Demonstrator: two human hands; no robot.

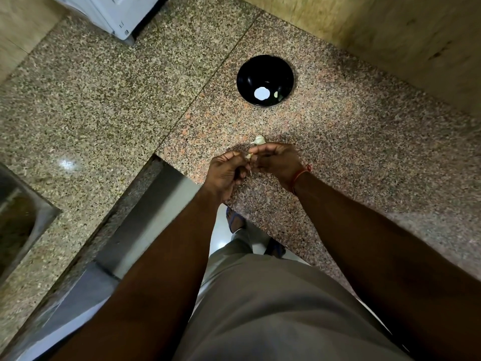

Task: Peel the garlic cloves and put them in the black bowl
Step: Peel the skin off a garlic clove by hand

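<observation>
One peeled clove (275, 94) lies in the bowl (265, 81) (maybe more); both hands' fingers (235, 155) pinch another clove (249, 156), peeling; garlic (259, 140) waits on the table (364, 152)

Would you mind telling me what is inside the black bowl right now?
The black bowl holds one small pale garlic clove near its bottom; the white patch beside it looks like glare. Nothing covers the bowl.
</observation>
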